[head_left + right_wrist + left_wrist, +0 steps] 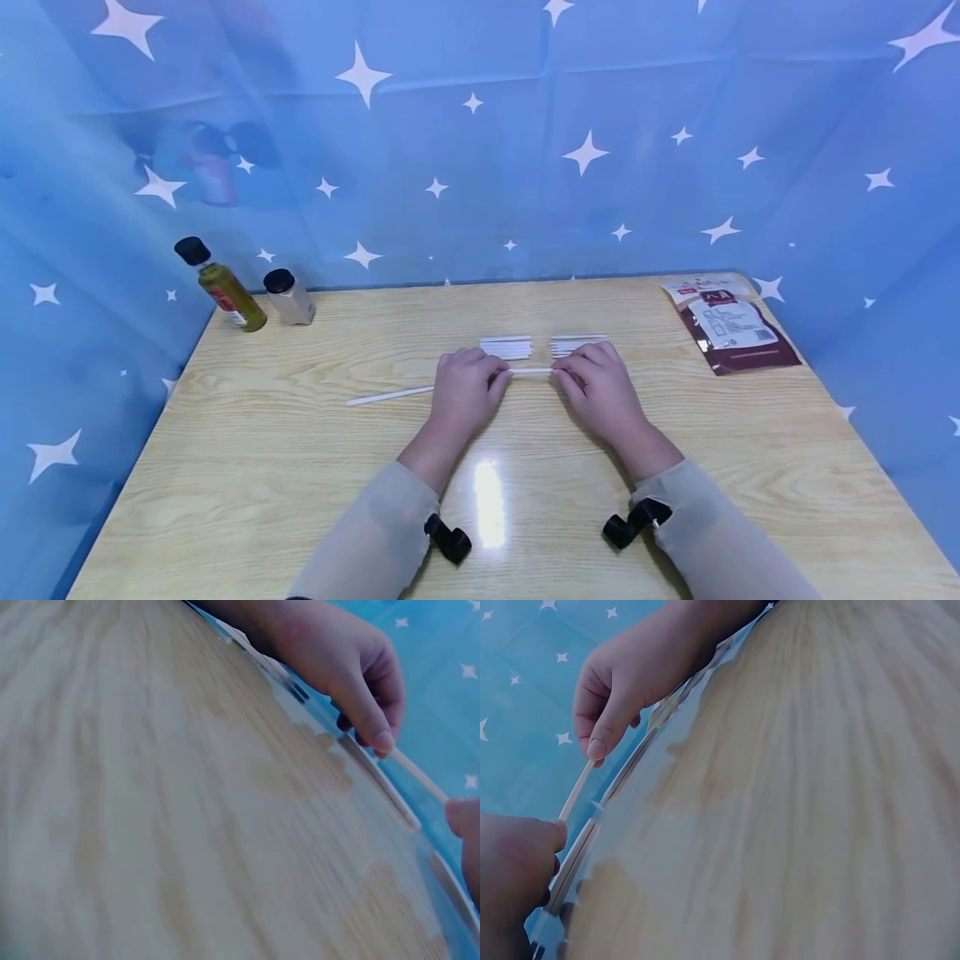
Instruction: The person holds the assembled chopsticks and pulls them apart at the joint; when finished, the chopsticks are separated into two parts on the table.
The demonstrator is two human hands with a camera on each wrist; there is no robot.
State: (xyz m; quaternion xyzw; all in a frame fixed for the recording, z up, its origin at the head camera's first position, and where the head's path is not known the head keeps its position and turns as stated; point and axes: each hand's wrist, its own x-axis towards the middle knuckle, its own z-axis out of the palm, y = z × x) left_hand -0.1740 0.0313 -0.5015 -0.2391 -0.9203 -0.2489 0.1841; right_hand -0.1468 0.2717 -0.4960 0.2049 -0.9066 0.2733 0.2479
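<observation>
Both hands pinch one thin white stick (531,371) held level between them. My left hand (467,387) holds its left end between thumb and fingers, and my right hand (600,392) grips the right end. Close up in the left wrist view, the right thumb (598,746) presses the stick's end; the right wrist view shows the left thumb (382,741) doing likewise. Just beyond the hands lie two rows of similar sticks, a left bundle (506,347) and a right bundle (573,343), with a gap between. Another stick (386,397) lies slanted to the left of my left hand.
At the back left of the wooden table (285,483) stand a black-capped bottle of greenish liquid (234,296) and a small black-lidded jar (291,298). A maroon and white food pouch (731,325) lies at the back right. A blue starry cloth (480,158) hangs behind.
</observation>
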